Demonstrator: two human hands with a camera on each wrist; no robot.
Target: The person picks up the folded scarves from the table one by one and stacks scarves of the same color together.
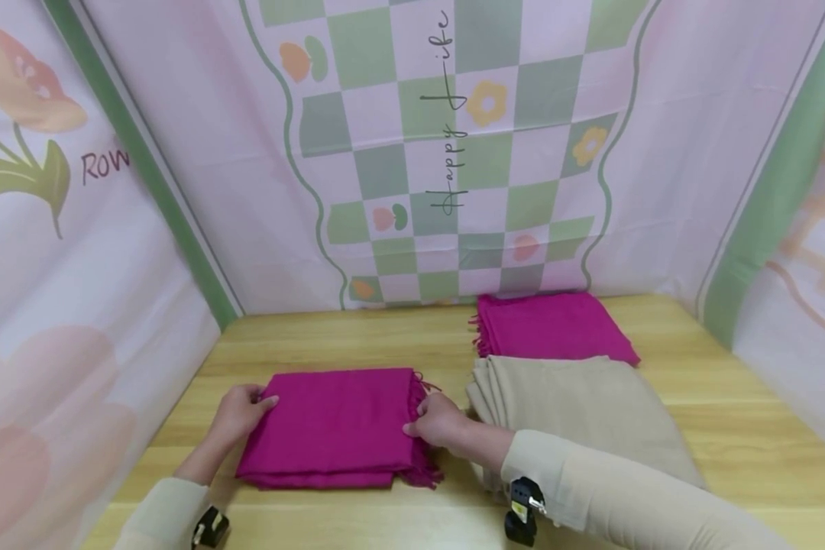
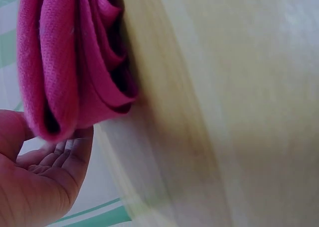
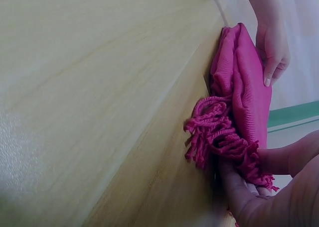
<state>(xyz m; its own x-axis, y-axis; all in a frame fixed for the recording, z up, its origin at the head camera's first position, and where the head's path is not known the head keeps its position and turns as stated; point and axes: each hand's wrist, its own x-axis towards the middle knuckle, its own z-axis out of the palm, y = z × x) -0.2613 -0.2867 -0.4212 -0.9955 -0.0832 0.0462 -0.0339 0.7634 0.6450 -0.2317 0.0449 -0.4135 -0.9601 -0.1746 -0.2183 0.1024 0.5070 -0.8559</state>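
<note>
A folded magenta scarf (image 1: pixel 337 424) with a fringed right edge lies on the wooden table. My left hand (image 1: pixel 239 412) pinches its left edge, thumb on top and fingers underneath. At the fringed side, my right hand (image 1: pixel 440 422) grips the edge between thumb and fingers. The left wrist view shows the stacked layers of the scarf (image 2: pixel 60 62) over the fingers of the left hand (image 2: pixel 42 182). Twisted tassels (image 3: pixel 217 130) hang beside the right thumb in the right wrist view, where the fingers go under the cloth.
Just right of my right hand, a folded beige cloth (image 1: pixel 577 409) lies on the table (image 1: pixel 330 340). Behind it rests another folded magenta scarf (image 1: pixel 550 327) with fringe on its left side. Patterned fabric curtains (image 1: pixel 426 153) stand along the back and both sides.
</note>
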